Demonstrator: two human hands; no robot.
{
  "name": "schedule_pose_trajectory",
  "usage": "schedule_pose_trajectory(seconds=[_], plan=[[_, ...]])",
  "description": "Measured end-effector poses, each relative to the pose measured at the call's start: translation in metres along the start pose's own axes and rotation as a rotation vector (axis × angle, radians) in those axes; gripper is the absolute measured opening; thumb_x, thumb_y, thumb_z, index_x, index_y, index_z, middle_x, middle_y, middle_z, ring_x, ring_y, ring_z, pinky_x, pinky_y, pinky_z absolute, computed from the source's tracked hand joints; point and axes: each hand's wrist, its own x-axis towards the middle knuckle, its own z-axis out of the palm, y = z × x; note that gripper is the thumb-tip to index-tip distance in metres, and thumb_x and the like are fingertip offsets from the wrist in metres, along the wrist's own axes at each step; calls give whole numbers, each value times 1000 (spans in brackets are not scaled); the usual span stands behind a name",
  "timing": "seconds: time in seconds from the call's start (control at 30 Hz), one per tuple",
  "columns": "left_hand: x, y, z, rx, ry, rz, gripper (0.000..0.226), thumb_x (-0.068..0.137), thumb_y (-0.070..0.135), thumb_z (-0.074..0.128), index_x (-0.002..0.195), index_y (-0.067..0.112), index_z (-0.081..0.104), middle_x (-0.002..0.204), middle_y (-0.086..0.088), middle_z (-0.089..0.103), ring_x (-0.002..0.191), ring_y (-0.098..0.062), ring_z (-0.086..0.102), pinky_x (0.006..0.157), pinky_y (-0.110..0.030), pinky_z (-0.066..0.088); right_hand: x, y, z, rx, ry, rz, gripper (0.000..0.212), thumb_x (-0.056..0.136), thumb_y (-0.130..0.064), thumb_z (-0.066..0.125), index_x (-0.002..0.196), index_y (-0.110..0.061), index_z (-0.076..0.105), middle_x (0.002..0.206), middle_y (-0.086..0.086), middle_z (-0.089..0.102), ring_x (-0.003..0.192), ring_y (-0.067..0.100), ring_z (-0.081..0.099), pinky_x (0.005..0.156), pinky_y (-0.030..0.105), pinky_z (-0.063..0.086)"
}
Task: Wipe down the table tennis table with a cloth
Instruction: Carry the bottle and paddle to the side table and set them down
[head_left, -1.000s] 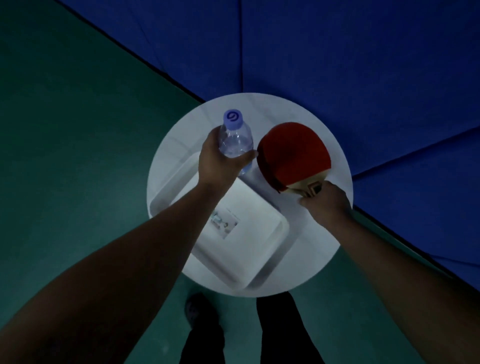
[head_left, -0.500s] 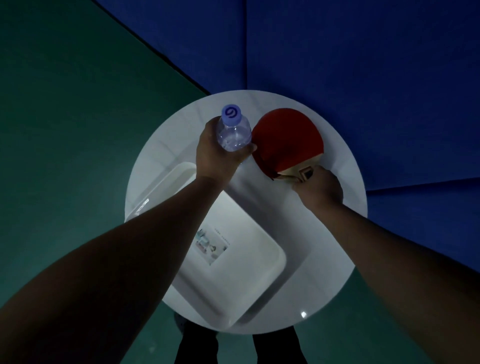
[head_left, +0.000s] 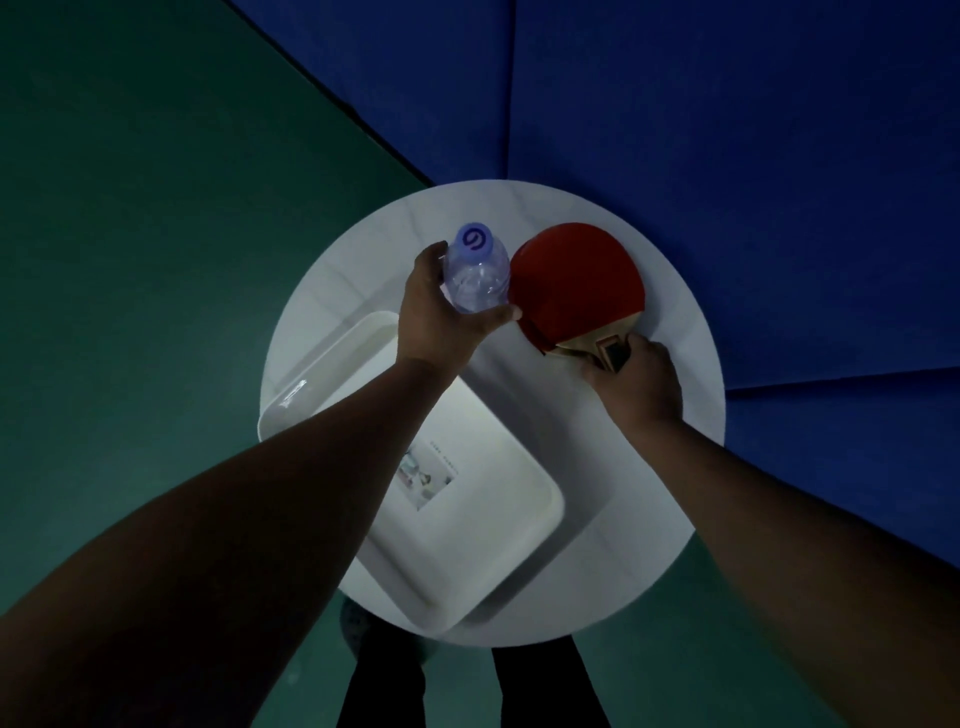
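Observation:
A small round white table (head_left: 670, 322) stands below me. My left hand (head_left: 441, 317) grips a clear water bottle (head_left: 475, 275) with a purple cap, upright over the table's far side. My right hand (head_left: 636, 382) holds the wooden handle of a red table tennis paddle (head_left: 576, 283), whose blade lies low over the table just right of the bottle. No cloth is in view, and no table tennis table shows.
A white rectangular tray (head_left: 488, 535) with a small label sits on the round table's near half, partly under my left forearm. Blue padded barriers (head_left: 727, 130) close off the far and right sides. Green floor (head_left: 130, 260) spreads to the left. My legs show below the table.
Bottle and paddle have stayed side by side in my hands over the table's far side. The view has shifted forward over the table, and the paddle blade sits flatter and lower.

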Motion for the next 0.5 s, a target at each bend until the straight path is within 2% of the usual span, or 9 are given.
schedule_pose_trajectory(seconds=[0.1, 0.2, 0.27, 0.4, 0.5], plan=[[-16, 2, -8, 33, -1, -9, 97, 53, 46, 94, 134, 24, 46, 123, 14, 56, 105, -1, 54, 78, -1, 40, -13, -2, -9, -89, 58, -52, 60, 82, -43, 75, 127, -10, 54, 129, 19, 50, 120, 38, 45, 90, 46, 46], [-42, 3, -23, 55, 11, -47, 102, 56, 50, 92, 141, 24, 42, 139, 5, 52, 120, -10, 50, 93, -17, 42, -33, -6, -16, -114, 138, -143, 56, 85, -44, 72, 127, -11, 56, 137, 16, 49, 126, 35, 40, 94, 47, 43], [-66, 2, -37, 57, 21, -70, 97, 59, 52, 90, 141, 28, 44, 143, 5, 50, 125, -12, 49, 97, -24, 42, -52, -12, -20, -97, 149, -202, 55, 87, -43, 70, 129, -10, 56, 139, 15, 49, 128, 33, 39, 97, 47, 43], [-127, -6, -78, 57, 82, -136, 80, 67, 56, 84, 135, 29, 52, 138, 8, 54, 125, -9, 51, 95, -20, 38, -103, -28, -22, 10, 58, -335, 55, 92, -40, 66, 137, -10, 53, 147, 12, 47, 137, 30, 37, 110, 46, 38], [-189, -20, -122, 39, 136, -182, 74, 70, 55, 82, 133, 27, 54, 135, 8, 57, 124, -9, 53, 97, -22, 40, -156, -41, -15, 47, -60, -384, 57, 95, -41, 62, 142, -12, 49, 149, 9, 45, 139, 27, 39, 112, 42, 37]])
